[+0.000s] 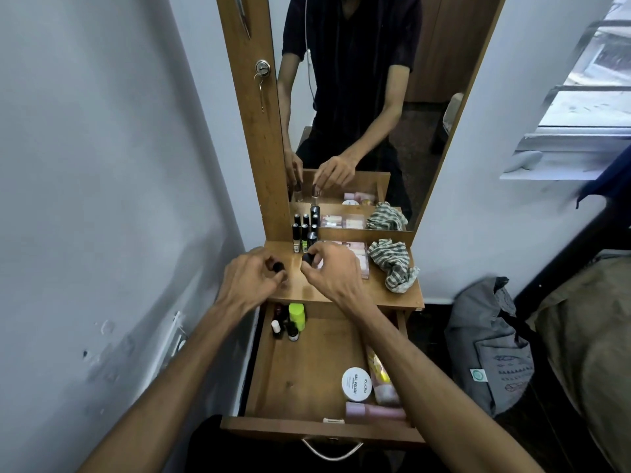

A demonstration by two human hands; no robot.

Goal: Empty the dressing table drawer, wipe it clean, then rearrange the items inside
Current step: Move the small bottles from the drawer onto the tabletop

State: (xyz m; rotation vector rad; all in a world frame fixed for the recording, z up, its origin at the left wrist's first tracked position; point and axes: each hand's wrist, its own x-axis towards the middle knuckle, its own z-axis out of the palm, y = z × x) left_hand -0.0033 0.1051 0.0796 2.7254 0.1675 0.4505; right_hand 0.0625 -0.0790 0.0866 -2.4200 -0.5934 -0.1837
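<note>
The wooden drawer (273, 373) stands pulled open below the dressing table top (382, 288). In it lie a white nail polish remover tub (356, 384), pink tubes (375, 412) along the right side, and a green-capped bottle (296, 315) with small bottles at the back left. My left hand (251, 278) pinches a small black-capped bottle (278, 266) over the table top. My right hand (329, 268) pinches another black-capped bottle (308, 258) beside it. Several nail polish bottles (304, 235) stand in rows by the mirror.
A striped cloth (394, 264) lies crumpled on the table top's right side, next to a clear box of pink items (360, 259). A mirror (358, 97) rises behind. A grey bag (488, 349) sits on the floor at right. A wall closes in the left side.
</note>
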